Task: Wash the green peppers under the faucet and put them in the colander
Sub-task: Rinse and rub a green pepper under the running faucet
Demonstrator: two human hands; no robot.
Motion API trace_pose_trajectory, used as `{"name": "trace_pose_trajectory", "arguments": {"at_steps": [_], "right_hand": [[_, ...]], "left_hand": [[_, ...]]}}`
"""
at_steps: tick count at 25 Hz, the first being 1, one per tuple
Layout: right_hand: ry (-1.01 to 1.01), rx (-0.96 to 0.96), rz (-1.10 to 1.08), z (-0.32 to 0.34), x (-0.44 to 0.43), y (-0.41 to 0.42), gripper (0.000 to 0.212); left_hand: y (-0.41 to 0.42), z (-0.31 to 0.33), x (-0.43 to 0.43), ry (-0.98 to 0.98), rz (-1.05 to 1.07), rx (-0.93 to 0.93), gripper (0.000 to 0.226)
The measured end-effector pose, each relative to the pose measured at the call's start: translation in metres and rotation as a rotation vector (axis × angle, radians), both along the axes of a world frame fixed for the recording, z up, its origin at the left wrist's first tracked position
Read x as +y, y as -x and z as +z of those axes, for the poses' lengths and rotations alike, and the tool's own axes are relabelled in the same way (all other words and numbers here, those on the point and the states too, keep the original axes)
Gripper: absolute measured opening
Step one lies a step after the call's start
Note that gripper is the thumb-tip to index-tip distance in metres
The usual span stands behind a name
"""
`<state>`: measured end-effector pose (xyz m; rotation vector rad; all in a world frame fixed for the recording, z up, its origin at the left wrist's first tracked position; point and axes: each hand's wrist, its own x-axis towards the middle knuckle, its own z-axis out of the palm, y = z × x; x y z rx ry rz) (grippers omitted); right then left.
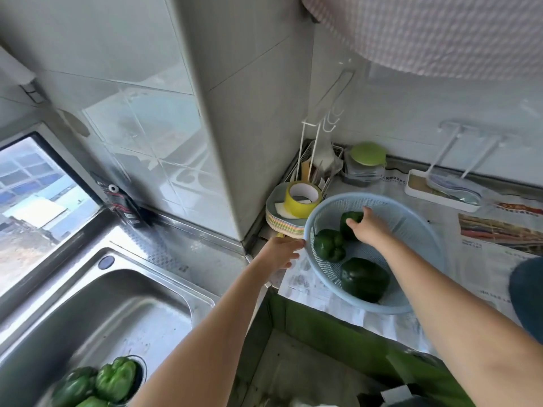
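Observation:
A light blue colander (417, 227) sits on newspaper on the counter at the right. Three dark green peppers lie in it: one at the far side (349, 220), one at the left (329, 245), one at the front (364, 279). My right hand (367, 230) reaches into the colander and grips the far pepper. My left hand (282, 252) holds the colander's left rim, with the fingers curled on its edge. More green peppers (100, 383) lie in the steel sink (88, 304) at the lower left. The faucet is out of view.
A stack of plates (274, 211) with a yellow tape roll (302, 198) stands behind the colander, against the tiled pillar. A wire rack, a green-lidded container (367, 160) and a white tray (440, 189) line the back wall. A window is at the far left.

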<state>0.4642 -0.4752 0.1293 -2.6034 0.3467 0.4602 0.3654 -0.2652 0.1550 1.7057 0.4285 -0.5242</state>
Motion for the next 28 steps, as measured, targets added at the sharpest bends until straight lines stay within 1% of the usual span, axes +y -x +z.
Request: {"name": "trace_pose_trajectory", "arguments": {"at_steps": [2,3,4,6,7,9,11,13,16,18,20,22,23,26,28], "right_hand": [[0.139,0.016,0.040,0.011,0.008,0.000,0.065],[0.189,-0.028,0.072,0.021,0.016,0.001,0.061],[0.198,-0.121,0.119,0.034,0.028,0.005,0.052],[0.099,-0.347,0.235,0.065,0.061,0.018,0.036],[0.031,-0.444,0.309,0.081,0.082,0.028,0.034],[-0.060,-0.589,0.481,0.105,0.126,0.055,0.045],[-0.065,-0.638,0.632,0.112,0.168,0.084,0.055],[-0.085,-0.578,0.764,0.104,0.212,0.117,0.057],[-0.136,-0.448,0.971,0.077,0.272,0.164,0.052],[-0.177,-0.354,1.040,0.055,0.303,0.189,0.045],[-0.231,-0.298,1.113,0.036,0.329,0.214,0.030],[-0.290,-0.244,1.204,0.016,0.356,0.240,0.015],[-0.300,-0.205,1.242,0.005,0.369,0.250,0.011],[-0.206,-0.086,1.329,-0.037,0.405,0.263,0.011],[-0.149,-0.013,1.317,-0.065,0.426,0.262,0.008]], "left_hand": [[0.008,0.001,0.008,0.006,0.008,-0.036,0.032],[0.013,0.002,0.014,0.001,0.007,-0.067,0.031],[0.020,0.005,0.023,-0.011,0.014,-0.101,0.031],[0.038,0.012,0.046,-0.049,0.072,-0.170,0.028],[0.050,0.014,0.061,-0.076,0.116,-0.202,0.026],[0.080,0.013,0.093,-0.143,0.214,-0.245,0.023],[0.116,0.009,0.123,-0.238,0.298,-0.245,0.015],[0.159,0.003,0.153,-0.349,0.391,-0.197,0.018],[0.229,-0.010,0.198,-0.491,0.541,-0.096,0.025],[0.274,-0.025,0.224,-0.554,0.639,-0.034,0.028],[0.316,-0.043,0.239,-0.569,0.749,0.010,0.024],[0.351,-0.064,0.248,-0.553,0.801,0.059,0.019],[0.363,-0.074,0.251,-0.512,0.811,0.099,0.018],[0.389,-0.099,0.255,-0.296,0.847,0.261,0.020],[0.398,-0.111,0.255,-0.248,0.850,0.357,0.023]]}}
